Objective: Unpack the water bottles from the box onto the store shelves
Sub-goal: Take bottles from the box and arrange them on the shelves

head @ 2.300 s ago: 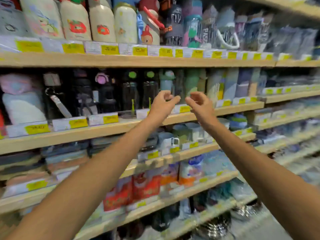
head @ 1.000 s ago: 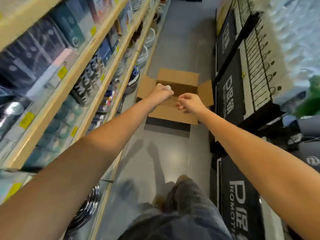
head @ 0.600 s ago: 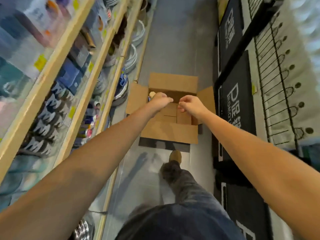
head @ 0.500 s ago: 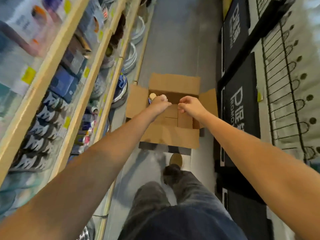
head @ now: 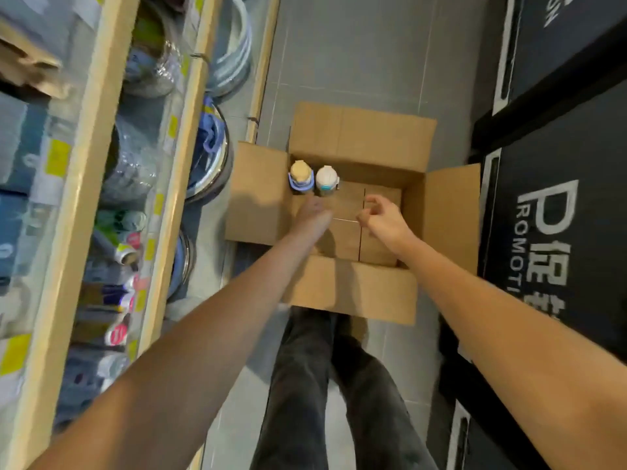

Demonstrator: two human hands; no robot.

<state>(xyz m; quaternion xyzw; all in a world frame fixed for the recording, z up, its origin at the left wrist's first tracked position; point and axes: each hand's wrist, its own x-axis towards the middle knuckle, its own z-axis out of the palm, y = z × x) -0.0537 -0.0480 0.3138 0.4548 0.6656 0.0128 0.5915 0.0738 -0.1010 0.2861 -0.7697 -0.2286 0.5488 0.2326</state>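
Turned from wooden store shelves to open brown cardboard box.
Two left, far-left corner: tan-capped bottle, white-capped bottle. Left hand near them, blurred, grip unclear; right hand loosely curled, empty.

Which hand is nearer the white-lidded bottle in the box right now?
Left. The left hand is just short of the white-lidded bottle; the right hand hangs farther off to its right.

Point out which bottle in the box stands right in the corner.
The tan-capped water bottle with a blue collar, against the brown cardboard box's left wall; the white-capped, teal-trimmed water bottle stands to its right.
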